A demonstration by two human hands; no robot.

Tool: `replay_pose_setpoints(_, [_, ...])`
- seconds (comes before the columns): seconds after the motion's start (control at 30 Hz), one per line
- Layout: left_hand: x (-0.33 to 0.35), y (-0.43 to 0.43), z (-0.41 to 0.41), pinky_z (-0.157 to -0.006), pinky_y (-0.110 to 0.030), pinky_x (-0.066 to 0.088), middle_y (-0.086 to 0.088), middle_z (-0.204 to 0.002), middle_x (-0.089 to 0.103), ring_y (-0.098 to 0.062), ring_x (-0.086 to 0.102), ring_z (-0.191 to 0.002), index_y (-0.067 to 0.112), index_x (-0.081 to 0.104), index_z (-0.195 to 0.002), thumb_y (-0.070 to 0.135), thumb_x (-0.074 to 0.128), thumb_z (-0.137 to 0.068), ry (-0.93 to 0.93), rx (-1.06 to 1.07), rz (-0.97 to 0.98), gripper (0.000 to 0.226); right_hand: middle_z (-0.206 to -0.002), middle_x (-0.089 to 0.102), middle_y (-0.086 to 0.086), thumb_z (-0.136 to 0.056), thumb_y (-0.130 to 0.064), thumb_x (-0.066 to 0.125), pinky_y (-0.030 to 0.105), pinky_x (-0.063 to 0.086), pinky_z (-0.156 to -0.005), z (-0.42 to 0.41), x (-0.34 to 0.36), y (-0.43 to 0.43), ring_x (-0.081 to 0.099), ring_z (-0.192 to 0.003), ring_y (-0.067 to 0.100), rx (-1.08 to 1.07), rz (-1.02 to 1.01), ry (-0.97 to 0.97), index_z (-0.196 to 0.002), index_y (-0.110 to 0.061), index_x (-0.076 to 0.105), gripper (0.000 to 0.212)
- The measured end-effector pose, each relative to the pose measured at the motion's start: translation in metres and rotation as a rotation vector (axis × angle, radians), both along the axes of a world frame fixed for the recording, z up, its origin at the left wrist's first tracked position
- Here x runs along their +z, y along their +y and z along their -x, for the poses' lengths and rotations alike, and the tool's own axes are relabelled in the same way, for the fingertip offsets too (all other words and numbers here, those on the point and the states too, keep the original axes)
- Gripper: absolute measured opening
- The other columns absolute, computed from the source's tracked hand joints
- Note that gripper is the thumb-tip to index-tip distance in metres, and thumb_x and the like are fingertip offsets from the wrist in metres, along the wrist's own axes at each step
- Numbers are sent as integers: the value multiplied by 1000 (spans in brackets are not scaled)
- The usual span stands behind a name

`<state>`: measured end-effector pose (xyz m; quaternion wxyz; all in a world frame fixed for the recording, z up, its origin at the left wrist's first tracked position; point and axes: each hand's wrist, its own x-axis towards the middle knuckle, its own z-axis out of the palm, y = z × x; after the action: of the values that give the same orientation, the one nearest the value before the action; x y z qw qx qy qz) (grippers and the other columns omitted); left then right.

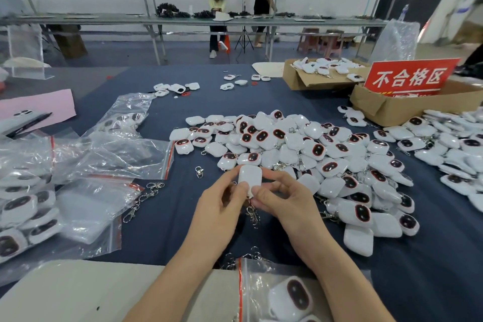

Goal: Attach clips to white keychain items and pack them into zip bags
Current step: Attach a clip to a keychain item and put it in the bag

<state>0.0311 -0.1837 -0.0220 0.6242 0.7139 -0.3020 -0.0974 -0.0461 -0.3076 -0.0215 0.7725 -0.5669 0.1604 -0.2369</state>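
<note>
Both hands meet over the dark blue table. My left hand [222,204] and my right hand [282,198] together pinch one white keychain item [250,178], plain back side up. A metal clip [252,213] hangs from its lower end between my fingers. A large pile of white keychain items [300,149] with dark red-rimmed faces lies just beyond and to the right. A zip bag [277,293] holding a white item lies near the front edge under my right forearm. Loose clips [146,196] lie to the left.
Zip bags [86,162], some filled, cover the left side. Another heap of white items [452,149] lies at far right. Cardboard boxes [392,107] with a red sign [410,77] stand at back right. A single clip [199,172] lies near my hands. Two people are at a far bench.
</note>
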Motion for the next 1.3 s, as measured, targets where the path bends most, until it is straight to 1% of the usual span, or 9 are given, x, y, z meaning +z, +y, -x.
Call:
replay_pose_setpoints(0.2, [-4,-1,-1,-64,-14,51,13,-86,72,-2,66,-73,35,62,-109,18,51,-105,22,75,38,21,-81,75,8,-92,-7,68,24,60,-70,-1,0,0,76,-81,23,30,-46,-20,-109,-6,66,17])
replay_pose_setpoints(0.43, [3,2,3,-88,-19,54,14,-113,74,-3,69,-104,29,65,-128,28,56,-101,11,-81,27,28,-105,74,2,-92,-8,67,27,59,-76,-3,-1,-2,73,-94,22,31,122,-82,-107,-24,72,22])
replay_pose_setpoints(0.57, [7,2,3,-81,-12,51,11,-100,78,-3,72,-94,21,72,-112,18,58,-99,6,-43,116,20,-101,75,11,-85,-23,70,29,60,-80,-1,0,-2,73,-94,29,34,162,-109,-98,-21,72,13])
replay_pose_setpoints(0.73, [4,0,2,-74,-12,50,2,-85,78,-5,71,-80,16,74,-104,9,60,-98,43,-47,153,17,-90,75,17,-90,-2,65,24,57,-75,0,-2,-2,72,-79,21,34,143,-167,-94,-3,65,4])
replay_pose_setpoints(0.9, [4,2,2,-73,-19,53,4,-83,77,-9,71,-79,26,73,-92,9,66,-96,28,-5,123,18,-77,74,2,-90,12,62,18,54,-72,0,-2,-1,72,-75,11,11,172,-111,-83,-4,62,17])
replay_pose_setpoints(1.03, [-1,0,0,-82,-34,54,-4,-91,73,-26,65,-87,44,64,-96,1,65,-95,35,32,62,42,-91,77,5,-93,6,62,21,56,-79,-1,-2,-1,74,-87,17,24,120,-86,-101,-11,68,20])
replay_pose_setpoints(1.1, [0,0,1,-85,-26,54,10,-98,74,-13,68,-90,44,62,-100,-4,64,-92,48,33,53,49,-98,78,7,-94,6,60,22,57,-79,-3,-4,0,74,-93,20,17,104,-63,-111,-13,68,27])
replay_pose_setpoints(1.17, [0,0,0,-81,-17,51,18,-97,73,-3,68,-89,37,63,-99,-6,66,-90,39,52,37,44,-96,78,6,-93,7,62,20,57,-77,-4,-6,1,74,-93,18,-12,101,-34,-106,-13,71,26])
replay_pose_setpoints(1.3, [1,1,-3,-74,-14,52,14,-88,75,-4,69,-81,39,64,-85,-6,67,-89,35,56,25,45,-95,78,4,-91,9,64,20,56,-78,-3,-9,-3,74,-92,13,-27,128,-25,-95,-10,70,20])
